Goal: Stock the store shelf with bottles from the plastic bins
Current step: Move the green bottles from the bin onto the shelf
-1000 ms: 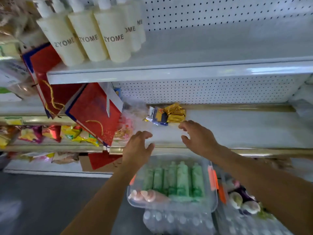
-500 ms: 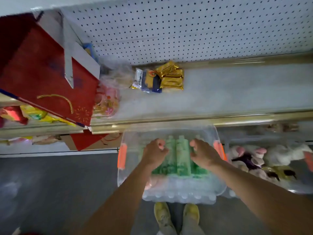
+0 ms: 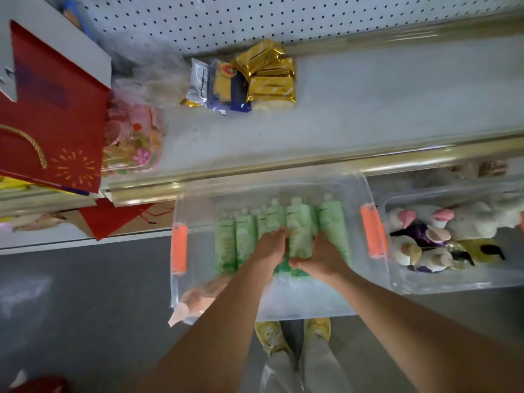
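Picking step: left hand (image 3: 269,248) and right hand (image 3: 321,258) both curl around green bottles (image 3: 297,225) lying in the clear bin (image 3: 195,199). Next, lift toward the shelf (image 3: 397,109) at twelve o'clock (partly bare).

White pegboard wall (image 3: 255,18) above grey floor (image 3: 71,307).

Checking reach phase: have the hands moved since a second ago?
Yes. Both left hand and right hand dropped from the shelf edge into the bin, onto green bottles.

Shop aisle, pegboard-backed shelf (image 3: 397,89) with brass rail, packaged goods (image 3: 243,80), red gift bags (image 3: 56,123)
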Motion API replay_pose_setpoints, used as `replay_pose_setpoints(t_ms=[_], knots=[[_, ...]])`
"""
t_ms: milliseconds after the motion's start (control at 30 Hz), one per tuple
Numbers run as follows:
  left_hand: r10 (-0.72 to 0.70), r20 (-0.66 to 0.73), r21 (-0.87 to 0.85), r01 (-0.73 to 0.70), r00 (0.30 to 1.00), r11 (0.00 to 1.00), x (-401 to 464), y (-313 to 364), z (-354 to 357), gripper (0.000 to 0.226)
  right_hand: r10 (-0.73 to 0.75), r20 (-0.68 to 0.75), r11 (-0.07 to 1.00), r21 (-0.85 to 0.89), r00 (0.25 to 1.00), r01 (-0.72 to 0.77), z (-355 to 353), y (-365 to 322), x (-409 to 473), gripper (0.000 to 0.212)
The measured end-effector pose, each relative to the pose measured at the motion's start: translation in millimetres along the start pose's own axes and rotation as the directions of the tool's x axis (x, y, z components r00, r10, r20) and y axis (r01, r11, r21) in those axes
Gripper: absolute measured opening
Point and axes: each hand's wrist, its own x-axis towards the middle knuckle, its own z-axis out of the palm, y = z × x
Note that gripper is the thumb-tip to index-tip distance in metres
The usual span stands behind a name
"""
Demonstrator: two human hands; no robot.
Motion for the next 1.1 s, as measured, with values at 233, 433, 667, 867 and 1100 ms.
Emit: replay_pose_setpoints(t_ms=[233, 433, 667, 867, 1100], knots=[[0.02, 0.083, -0.03, -0.018, 0.996, 0.999, 3, 2, -1, 0.025, 0.07, -0.003, 0.997, 0.034, 0.998, -0.07, 9, 0, 5, 0.1], [0.058, 0.072, -0.181, -0.044, 0.996, 0.983, -6, 14, -13, 0.035, 0.025, 0.217, 0.897, 0.427, 0.976, -0.118, -17, 1, -20, 0.055], [0.252, 0.074, -0.213, -0.232, 0.965, 0.949, -51, 62, -53, 0.055, -0.179, 0.27, 0.795, 0.606, 0.946, -0.022, -57, -27, -63, 0.068], [0.481, -0.011, -0.28, -0.464, 0.877, 0.84, -112, 108, -80, 0.048, -0.299, 0.079, 0.798, 0.567, 0.951, 0.204, -89, -62, -99, 0.062], [0.703, -0.119, -0.227, -0.708, 0.701, 0.669, -200, 156, -112, 0.052, -0.411, -0.176, 0.763, 0.47, 0.894, 0.443, -134, -105, -153, 0.052]])
